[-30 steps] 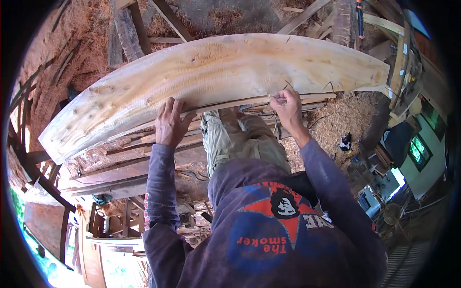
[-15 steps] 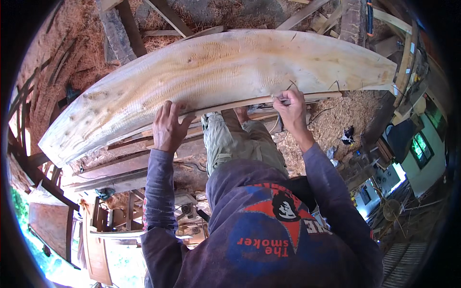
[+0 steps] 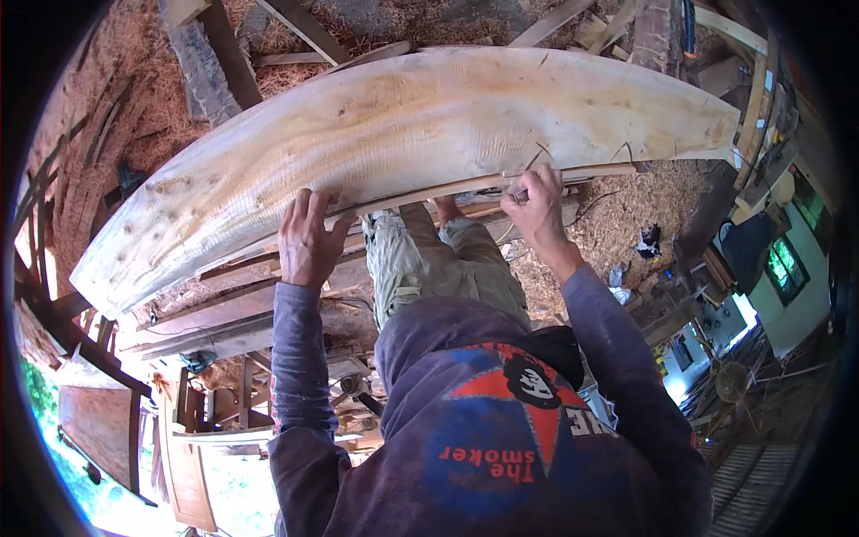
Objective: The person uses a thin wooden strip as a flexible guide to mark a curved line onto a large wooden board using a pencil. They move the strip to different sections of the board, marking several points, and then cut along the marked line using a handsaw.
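Pale plank [image 3: 429, 116] ahead, strip [image 3: 465, 186] along its near edge.
Left hand [image 3: 307, 242] rests there, thumb and fingers apart; right hand [image 3: 537, 210] is curled together, on what I cannot tell. Even left-hand pressure should steady the strip; room opens over the plank, narrows by the trousers [image 3: 438, 264].

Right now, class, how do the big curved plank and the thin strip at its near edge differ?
The plank is broad, while the strip is narrow. The plank shows patchy yellow-brown colouring; the strip looks plainer. The strip's right end stops short of the plank's right tip. Both are long and look wooden.
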Available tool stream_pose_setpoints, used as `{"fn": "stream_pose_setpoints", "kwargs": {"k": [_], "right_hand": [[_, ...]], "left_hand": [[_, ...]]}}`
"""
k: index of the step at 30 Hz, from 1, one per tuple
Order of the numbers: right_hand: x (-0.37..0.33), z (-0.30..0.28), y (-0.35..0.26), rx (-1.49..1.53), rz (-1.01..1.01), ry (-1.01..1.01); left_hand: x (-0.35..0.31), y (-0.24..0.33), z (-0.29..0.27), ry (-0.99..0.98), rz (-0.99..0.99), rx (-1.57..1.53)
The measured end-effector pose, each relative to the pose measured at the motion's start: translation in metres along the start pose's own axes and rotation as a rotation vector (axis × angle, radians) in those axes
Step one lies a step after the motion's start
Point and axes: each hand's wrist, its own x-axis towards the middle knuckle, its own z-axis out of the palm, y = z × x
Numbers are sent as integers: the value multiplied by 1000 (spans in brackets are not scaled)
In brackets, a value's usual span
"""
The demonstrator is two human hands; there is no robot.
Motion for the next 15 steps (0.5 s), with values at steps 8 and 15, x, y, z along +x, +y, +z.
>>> {"fn": "stream_pose_setpoints", "kwargs": {"k": [8,15], "right_hand": [[7,-9,2,211,129,-47],[11,-10,1,247,184,-31]], "left_hand": [[-1,0,-2,-2,1,5],[0,-1,0,-4,18,-5]]}}
